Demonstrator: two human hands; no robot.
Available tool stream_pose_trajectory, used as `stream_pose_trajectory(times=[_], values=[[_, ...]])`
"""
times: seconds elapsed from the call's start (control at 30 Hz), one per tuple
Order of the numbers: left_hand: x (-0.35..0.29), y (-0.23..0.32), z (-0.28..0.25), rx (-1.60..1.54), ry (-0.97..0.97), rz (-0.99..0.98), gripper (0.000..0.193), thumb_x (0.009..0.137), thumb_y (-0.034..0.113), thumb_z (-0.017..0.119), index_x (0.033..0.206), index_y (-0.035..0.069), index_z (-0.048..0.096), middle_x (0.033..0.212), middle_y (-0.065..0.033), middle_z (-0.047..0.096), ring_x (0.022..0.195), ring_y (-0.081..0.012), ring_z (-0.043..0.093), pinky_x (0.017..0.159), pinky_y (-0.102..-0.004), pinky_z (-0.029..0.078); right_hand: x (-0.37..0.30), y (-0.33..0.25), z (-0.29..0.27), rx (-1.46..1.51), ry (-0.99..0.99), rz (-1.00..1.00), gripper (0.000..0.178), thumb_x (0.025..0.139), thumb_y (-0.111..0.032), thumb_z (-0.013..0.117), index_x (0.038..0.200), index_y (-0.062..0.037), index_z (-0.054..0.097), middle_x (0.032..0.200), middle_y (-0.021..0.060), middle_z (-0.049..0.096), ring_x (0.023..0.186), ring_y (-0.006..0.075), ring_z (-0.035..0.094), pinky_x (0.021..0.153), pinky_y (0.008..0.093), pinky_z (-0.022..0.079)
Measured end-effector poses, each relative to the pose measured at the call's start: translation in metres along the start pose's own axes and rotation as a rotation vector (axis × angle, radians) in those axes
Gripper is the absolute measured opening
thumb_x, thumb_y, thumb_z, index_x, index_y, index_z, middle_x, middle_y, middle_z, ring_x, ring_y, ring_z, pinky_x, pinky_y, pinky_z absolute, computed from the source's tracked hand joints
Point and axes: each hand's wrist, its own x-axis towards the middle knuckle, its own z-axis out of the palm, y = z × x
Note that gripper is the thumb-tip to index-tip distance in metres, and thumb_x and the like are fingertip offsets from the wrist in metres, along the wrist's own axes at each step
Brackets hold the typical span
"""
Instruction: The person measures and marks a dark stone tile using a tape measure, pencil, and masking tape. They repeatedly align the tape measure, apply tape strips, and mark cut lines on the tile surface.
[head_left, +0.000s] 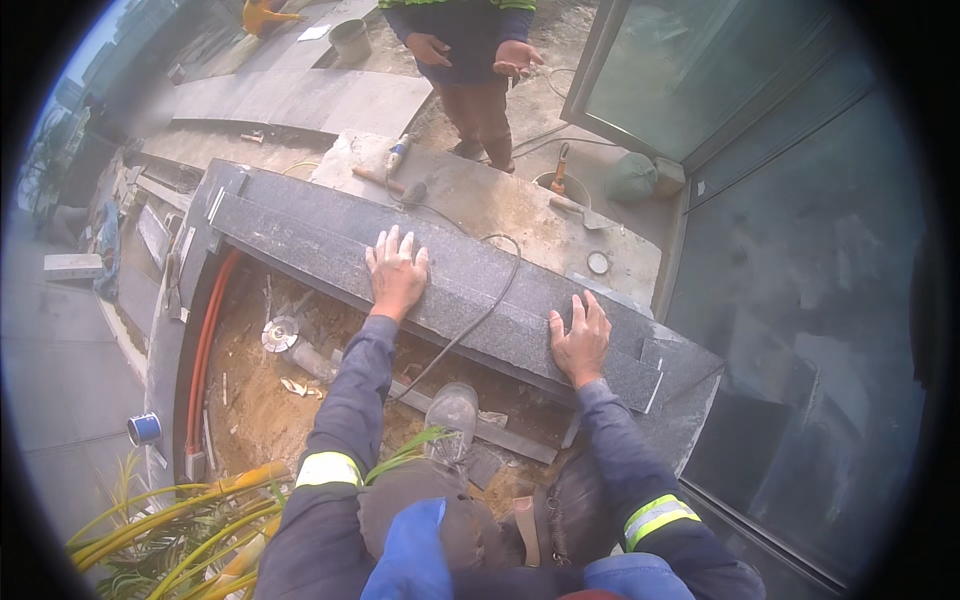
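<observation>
My left hand (397,276) lies with its fingers spread on a long grey stone slab (300,232). Further right, my right hand (582,342) rests on the same slab, its fingers stretched out and gripping nothing. The slab sits along the top of a dark stone ledge (680,385). A black cable (478,322) loops over the slab between my hands and hangs down on my side. In the dirt left of my left forearm lies what looks like an angle grinder (285,338).
Orange pipes (212,340) run down the pit's left side, near a leafy plant (190,530). Beyond the ledge lie a wooden-handled hammer (385,182), a trowel (590,213) and a round disc (598,262). Another person (470,90) stands there. Glass panels (790,300) rise at right.
</observation>
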Motion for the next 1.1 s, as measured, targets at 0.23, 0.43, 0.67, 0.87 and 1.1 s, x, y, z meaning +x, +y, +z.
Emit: stream_pose_trajectory(times=[0.23, 0.43, 0.67, 0.87, 1.1], values=[[0.015, 0.005, 0.007, 0.029, -0.154, -0.023, 0.055, 0.101, 0.046, 0.053, 0.14, 0.009, 0.063, 0.151, -0.0124, 0.054, 0.144, -0.0289, 0.046, 0.126, -0.0588, 0.016, 0.005, -0.005, -0.002, 0.002, -0.02, 0.026, 0.059, 0.093, -0.041, 0.069, 0.134, 0.0013, 0.063, 0.145, 0.0213, 0.053, 0.135, 0.0364, 0.051, 0.111, 0.0501, 0.04], [0.02, 0.026, 0.009, 0.089, -0.139, 0.04, 0.051, 0.099, 0.045, 0.055, 0.136, 0.011, 0.066, 0.15, -0.0104, 0.055, 0.14, -0.0291, 0.05, 0.125, -0.0601, 0.019, 0.007, 0.01, -0.012, 0.001, -0.003, 0.036, 0.063, 0.093, -0.044, 0.069, 0.135, 0.0021, 0.061, 0.144, 0.0199, 0.055, 0.133, 0.0365, 0.053, 0.111, 0.0487, 0.041], [0.011, 0.015, 0.025, 0.083, -0.15, 0.006, 0.052, 0.104, 0.043, 0.049, 0.141, 0.009, 0.06, 0.149, -0.0121, 0.057, 0.138, -0.0303, 0.052, 0.124, -0.057, 0.021, -0.006, 0.009, -0.068, 0.466, 0.249, 0.2, 0.066, 0.09, -0.036, 0.075, 0.138, 0.0067, 0.057, 0.139, 0.0248, 0.055, 0.125, 0.0406, 0.058, 0.107, 0.0476, 0.048], [0.01, 0.013, 0.019, -0.116, 0.074, 0.061, 0.061, 0.104, 0.038, 0.052, 0.15, -0.002, 0.044, 0.151, -0.0229, 0.046, 0.14, -0.0397, 0.046, 0.119, -0.0492, 0.033, -0.051, -0.039, -0.119, 0.652, 0.125, 0.104, 0.067, 0.09, -0.028, 0.075, 0.139, 0.0103, 0.053, 0.136, 0.0271, 0.053, 0.113, 0.0424, 0.066, 0.094, 0.0447, 0.056], [-0.061, 0.09, 0.002, -0.43, 0.18, 0.392, 0.06, 0.1, 0.017, 0.062, 0.151, -0.004, 0.039, 0.151, -0.0251, 0.04, 0.141, -0.0406, 0.043, 0.114, -0.0519, 0.04, -0.057, -0.036, -0.106, 0.548, -0.015, 0.076, 0.072, 0.088, -0.026, 0.077, 0.144, 0.0094, 0.05, 0.135, 0.0286, 0.05, 0.109, 0.0426, 0.066, 0.092, 0.0438, 0.058]])
